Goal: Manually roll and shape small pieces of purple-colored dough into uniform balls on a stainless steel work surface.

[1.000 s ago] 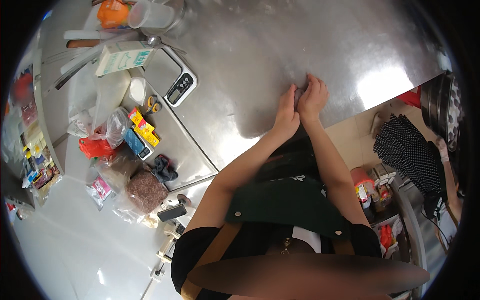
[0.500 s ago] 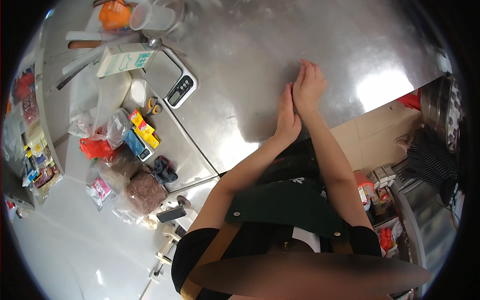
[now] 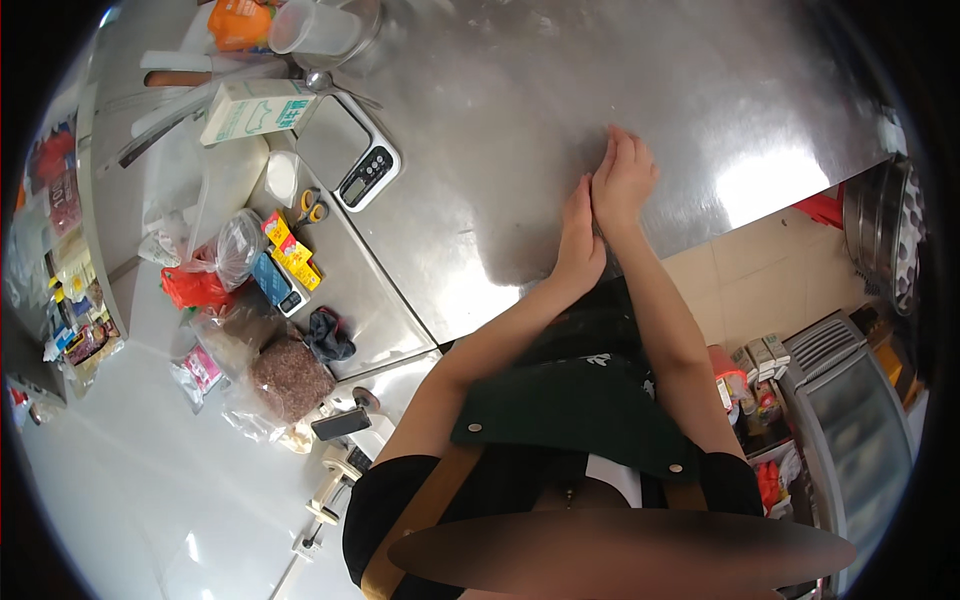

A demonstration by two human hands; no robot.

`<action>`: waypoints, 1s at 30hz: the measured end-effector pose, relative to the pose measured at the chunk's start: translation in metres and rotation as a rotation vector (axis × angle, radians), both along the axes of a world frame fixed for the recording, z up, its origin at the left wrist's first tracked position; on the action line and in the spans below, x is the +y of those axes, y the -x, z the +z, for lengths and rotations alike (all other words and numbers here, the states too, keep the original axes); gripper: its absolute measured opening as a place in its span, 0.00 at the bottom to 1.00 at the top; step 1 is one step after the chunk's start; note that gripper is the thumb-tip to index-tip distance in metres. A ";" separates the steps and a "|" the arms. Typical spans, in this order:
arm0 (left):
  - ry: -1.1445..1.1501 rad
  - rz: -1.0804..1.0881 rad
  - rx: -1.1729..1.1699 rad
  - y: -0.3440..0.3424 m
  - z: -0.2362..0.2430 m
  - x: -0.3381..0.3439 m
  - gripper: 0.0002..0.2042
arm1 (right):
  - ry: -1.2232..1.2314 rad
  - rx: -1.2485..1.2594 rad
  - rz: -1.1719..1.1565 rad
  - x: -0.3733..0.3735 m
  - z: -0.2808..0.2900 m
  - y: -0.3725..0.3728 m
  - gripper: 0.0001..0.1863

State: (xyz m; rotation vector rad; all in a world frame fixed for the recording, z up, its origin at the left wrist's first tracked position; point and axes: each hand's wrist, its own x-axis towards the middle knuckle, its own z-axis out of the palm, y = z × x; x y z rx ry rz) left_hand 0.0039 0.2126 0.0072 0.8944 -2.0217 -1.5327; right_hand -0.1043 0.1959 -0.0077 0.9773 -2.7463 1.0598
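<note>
Over the near part of a steel worktable [image 3: 480, 110], my two hands meet edge to edge. My left hand [image 3: 579, 243] has its fingers stretched forward, its palm side turned toward the other hand. Slightly farther forward, my right hand [image 3: 626, 186] shows its back, with fingers extended and gently curved. The right hand's heel touches or nearly touches the left fingers; the space between the palms is partly hidden. No object shows in either hand. A dark green apron [image 3: 570, 400] lies below them.
Left of my hands are a kitchen scale [image 3: 383, 163], a carton [image 3: 262, 112], yellow-handled scissors [image 3: 314, 207], yellow packets [image 3: 290, 250], a smaller scale [image 3: 291, 301] and a bag of brown granules [image 3: 292, 380]. A glass-topped freezer [image 3: 850, 420] stands at the lower right.
A person in dark patterned clothing at the right has gone out of view, uncovering the freezer. The view has shifted slightly; my hands keep nearly the same pose.
</note>
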 end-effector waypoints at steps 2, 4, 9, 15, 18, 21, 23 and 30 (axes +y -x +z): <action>0.016 0.026 -0.003 -0.004 0.005 0.005 0.36 | -0.019 0.015 -0.009 0.007 -0.009 0.000 0.10; -0.025 -0.001 -0.035 -0.004 0.005 -0.003 0.36 | 0.042 -0.014 -0.060 0.017 -0.017 0.001 0.10; -0.003 -0.075 -0.070 0.000 -0.003 -0.009 0.37 | 0.046 -0.002 -0.021 0.023 -0.025 0.000 0.09; -0.034 -0.037 0.009 -0.015 0.007 0.012 0.37 | 0.077 -0.112 0.030 0.024 -0.002 -0.005 0.09; -0.019 -0.018 0.012 -0.015 0.006 0.013 0.37 | 0.032 -0.095 0.033 0.026 0.000 -0.007 0.10; -0.093 -0.064 -0.072 -0.008 -0.005 -0.005 0.36 | 0.001 0.010 0.028 0.036 -0.011 -0.007 0.11; -0.117 -0.097 -0.049 -0.009 -0.006 -0.006 0.36 | 0.006 0.057 0.010 0.043 -0.017 -0.007 0.11; -0.011 -0.054 0.022 -0.008 0.011 0.008 0.37 | 0.078 0.055 0.017 0.038 -0.008 -0.003 0.12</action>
